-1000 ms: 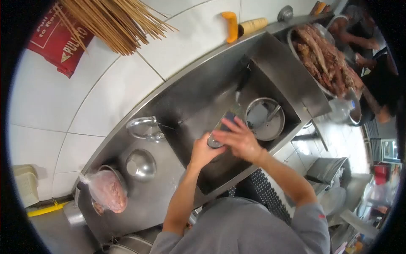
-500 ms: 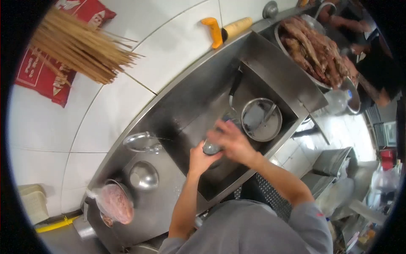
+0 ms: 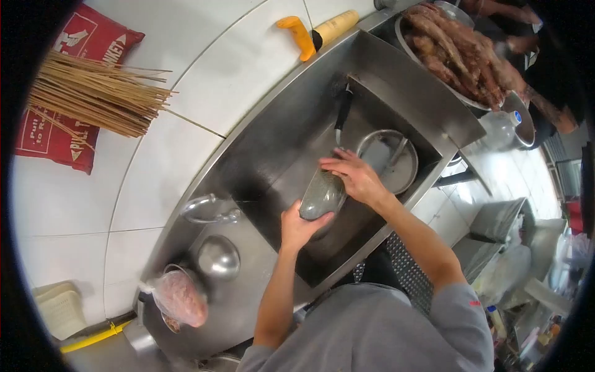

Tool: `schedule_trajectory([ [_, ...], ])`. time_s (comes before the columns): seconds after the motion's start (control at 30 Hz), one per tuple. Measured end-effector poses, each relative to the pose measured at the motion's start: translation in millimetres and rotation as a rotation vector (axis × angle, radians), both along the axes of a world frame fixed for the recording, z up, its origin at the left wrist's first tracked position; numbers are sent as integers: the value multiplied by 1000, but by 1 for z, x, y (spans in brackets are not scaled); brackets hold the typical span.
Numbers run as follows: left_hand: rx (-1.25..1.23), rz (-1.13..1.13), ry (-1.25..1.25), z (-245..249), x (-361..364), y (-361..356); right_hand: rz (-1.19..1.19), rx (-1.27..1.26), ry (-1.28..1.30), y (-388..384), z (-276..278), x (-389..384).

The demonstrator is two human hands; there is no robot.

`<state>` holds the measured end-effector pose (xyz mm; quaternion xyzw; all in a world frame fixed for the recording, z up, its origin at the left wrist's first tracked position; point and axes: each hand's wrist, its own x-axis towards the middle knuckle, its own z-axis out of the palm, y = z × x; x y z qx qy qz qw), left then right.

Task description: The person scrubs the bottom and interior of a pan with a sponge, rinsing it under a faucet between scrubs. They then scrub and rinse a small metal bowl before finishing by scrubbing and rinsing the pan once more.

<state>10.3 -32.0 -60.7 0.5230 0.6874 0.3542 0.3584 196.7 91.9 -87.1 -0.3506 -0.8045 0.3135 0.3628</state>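
A rounded grey-green bowl (image 3: 323, 195), wet-looking and tilted on its side, is held above the sink basin (image 3: 266, 149). My left hand (image 3: 300, 228) grips its near end, thumb along the lower edge. Over its far end lie the fingers of my right hand (image 3: 356, 178), bent round the edge; the palm side is hidden. Down in the basin, just beyond my right hand, rests a black-handled utensil (image 3: 344, 111) whose head is mostly covered. Beside it sits a round metal pan (image 3: 406, 180) with some liquid and a light-coloured utensil in it.
Left of the basin are a faucet (image 3: 211, 211), an upturned metal bowl (image 3: 219, 257) and bagged pink meat (image 3: 181, 299). A large bowl of meat pieces (image 3: 455, 56) stands at upper right near another person's arms (image 3: 508, 12). An orange-handled tool (image 3: 297, 37) and skewers (image 3: 102, 93) lie behind.
My right hand, blurred before, now shows clearly against the bowl. The bowl has turned so more of its rounded side faces me. The metal bowl on the left counter went from upright to upturned.
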Motion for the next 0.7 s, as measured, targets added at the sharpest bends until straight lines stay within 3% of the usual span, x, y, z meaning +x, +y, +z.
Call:
schedule_trajectory([
  [0.13, 89, -14, 0, -4, -4, 5, 243, 264, -219, -58, 52, -16],
  [0.3, 46, -10, 14, -3, -4, 2, -15, 298, -281, -16, 30, -6],
  [0.4, 57, -16, -1, -1, -4, 7, 279, 316, -239, -51, 52, -15],
  [0.53, -22, -19, -28, 1, -6, 6, 79, 165, -187, 1, 28, -8],
  [0.63, 134, -18, -20, -8, -8, 6, 275, 276, -227, -43, 49, -21],
  [0.7, 93, -22, -30, -5, -6, 7, 305, 280, -234, -49, 50, -20],
])
